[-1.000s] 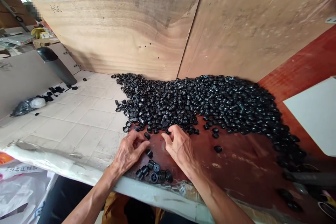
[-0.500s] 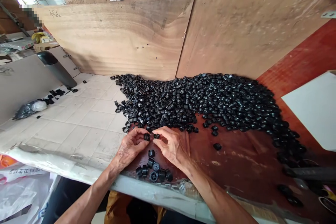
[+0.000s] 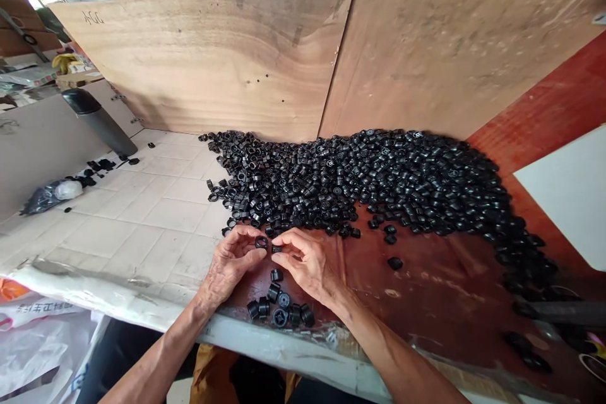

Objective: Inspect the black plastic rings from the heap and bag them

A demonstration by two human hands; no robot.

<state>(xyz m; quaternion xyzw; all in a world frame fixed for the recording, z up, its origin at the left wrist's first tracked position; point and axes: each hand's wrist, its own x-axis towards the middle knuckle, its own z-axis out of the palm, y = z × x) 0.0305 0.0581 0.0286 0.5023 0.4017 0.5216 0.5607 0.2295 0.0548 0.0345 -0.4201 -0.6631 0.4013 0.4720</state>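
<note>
The hands, wider apart a second ago, have come close together over the bench [image 3: 364,284], just in front of the big pile of black parts [image 3: 307,183]. The left hand [image 3: 230,263] pinches a black ring [image 3: 261,242] between thumb and fingers, its opening showing; the right hand [image 3: 305,263] pinches a small black part [image 3: 276,249] just beside it. The small group of black pieces [image 3: 280,317] remains near the bench's front edge.

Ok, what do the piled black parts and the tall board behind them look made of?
Piled black parts: probably moulded plastic, semi-gloss, judging by small highlights and even colour. Tall board: wood, perhaps plywood, mostly dull; wavy grain shows.
</note>
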